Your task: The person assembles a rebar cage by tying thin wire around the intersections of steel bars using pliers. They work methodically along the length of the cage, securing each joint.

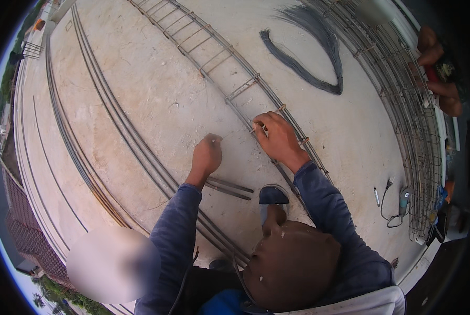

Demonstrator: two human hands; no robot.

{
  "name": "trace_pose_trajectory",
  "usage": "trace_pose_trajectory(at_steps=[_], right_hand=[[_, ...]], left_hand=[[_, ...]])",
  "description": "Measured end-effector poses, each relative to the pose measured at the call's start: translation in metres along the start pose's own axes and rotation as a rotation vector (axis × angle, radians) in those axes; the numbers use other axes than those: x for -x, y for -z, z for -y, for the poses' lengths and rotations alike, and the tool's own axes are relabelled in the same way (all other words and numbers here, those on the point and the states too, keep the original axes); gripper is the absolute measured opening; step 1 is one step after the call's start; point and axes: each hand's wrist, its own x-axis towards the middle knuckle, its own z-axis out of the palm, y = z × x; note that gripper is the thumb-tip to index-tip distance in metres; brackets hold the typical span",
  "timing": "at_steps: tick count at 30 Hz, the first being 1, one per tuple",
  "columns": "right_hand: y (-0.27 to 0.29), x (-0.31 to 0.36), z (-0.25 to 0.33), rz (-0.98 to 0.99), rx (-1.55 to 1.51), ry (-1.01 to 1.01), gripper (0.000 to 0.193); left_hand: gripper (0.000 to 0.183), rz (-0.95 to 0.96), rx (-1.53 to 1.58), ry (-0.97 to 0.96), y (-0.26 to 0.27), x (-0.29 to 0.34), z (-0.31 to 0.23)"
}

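Note:
A long, narrow rebar cage [214,59] with stirrups, like a ladder, lies on the concrete and runs from the far left toward my feet. Over its near part is my right hand [280,139], thumb and fingers curled together at the left-hand bar. My left hand [207,156] is closed with its fingertips pinched, held apart from the cage on its left side. A faint thin line, perhaps wire, shows between the two hands. What either set of fingers holds is too small to make out.
A bent bundle of thin tie wire [303,75] lies beyond the cage. Long loose rebars [120,119] stretch along the left, with short bar ends [229,189] by my shoe [273,195]. More cages [390,100] are stacked at right, near an angle grinder [404,200] and another person [438,71].

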Motion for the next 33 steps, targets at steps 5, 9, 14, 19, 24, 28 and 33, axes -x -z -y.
trace_pose_trajectory(at_steps=[5,9,14,19,24,28,33], right_hand=[[0.011,-0.044,-0.035,0.175,0.051,-0.037,0.024],[0.009,-0.048,-0.044,0.231,0.132,0.002,0.023],[0.012,-0.052,-0.051,0.396,0.108,0.009,0.016],[0.010,-0.045,-0.049,0.242,0.015,-0.073,0.013],[0.023,-0.035,-0.042,0.249,-0.108,-0.197,0.018],[0.017,-0.018,-0.032,0.289,-0.395,-0.521,0.021],[-0.005,-0.001,-0.013,0.101,-0.822,-0.957,0.019]], left_hand=[[0.027,0.012,0.097,-0.064,-0.034,-0.038,-0.025],[0.030,0.081,0.189,-0.130,-0.052,-0.045,-0.035],[0.030,0.299,0.416,0.045,-0.049,-0.042,-0.037],[0.028,0.411,0.547,0.233,-0.033,-0.032,-0.042],[0.028,0.355,0.493,0.134,-0.037,-0.031,-0.042],[0.027,0.414,0.604,0.153,-0.039,-0.039,-0.025],[0.023,0.639,0.608,0.124,-0.028,-0.063,-0.018]])
